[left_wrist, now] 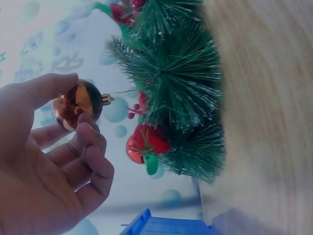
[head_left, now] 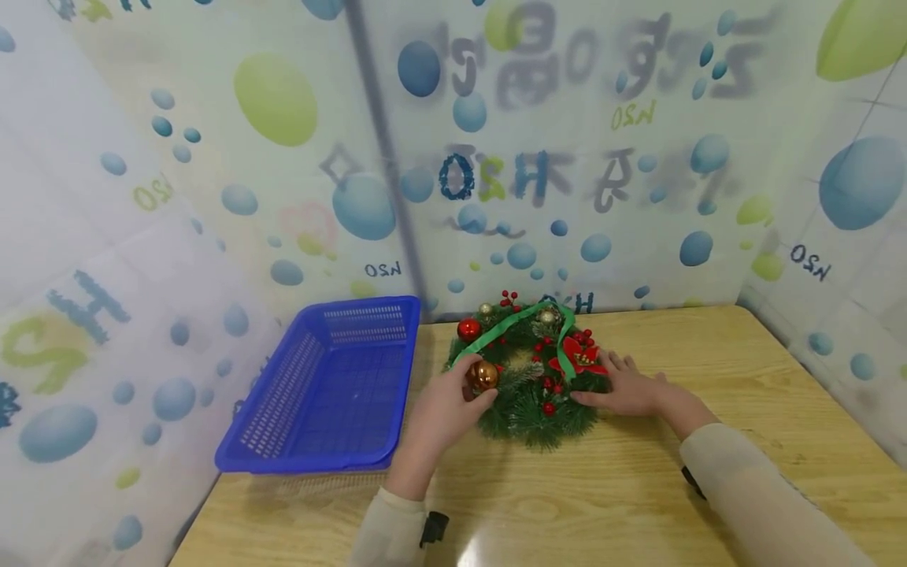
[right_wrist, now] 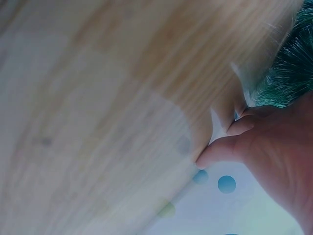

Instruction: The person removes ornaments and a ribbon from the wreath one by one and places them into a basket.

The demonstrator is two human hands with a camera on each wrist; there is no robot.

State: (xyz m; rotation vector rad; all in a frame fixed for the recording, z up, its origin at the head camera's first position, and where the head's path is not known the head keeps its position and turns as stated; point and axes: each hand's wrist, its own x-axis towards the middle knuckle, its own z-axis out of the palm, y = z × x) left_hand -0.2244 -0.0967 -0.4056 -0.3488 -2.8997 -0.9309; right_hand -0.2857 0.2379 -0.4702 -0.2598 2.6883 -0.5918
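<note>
A green pine wreath [head_left: 538,413] lies on the wooden table, dressed with red berries, a red poinsettia [head_left: 583,356], a red ball [head_left: 469,329] and a green ribbon [head_left: 505,324]. At its left front, my left hand [head_left: 446,405] pinches a shiny copper-coloured Christmas ball [left_wrist: 78,105] between thumb and fingers. In the left wrist view the ball's metal cap points toward the wreath, with a thin string running from it. My right hand [head_left: 627,390] rests at the wreath's right edge, fingers spread; the right wrist view shows fingertips touching the tabletop.
Left of the wreath stands a blue plastic basket [head_left: 407,378] with slotted walls. The light wooden table [head_left: 567,504] meets walls covered by a sheet [head_left: 510,142] printed with blue and green dots.
</note>
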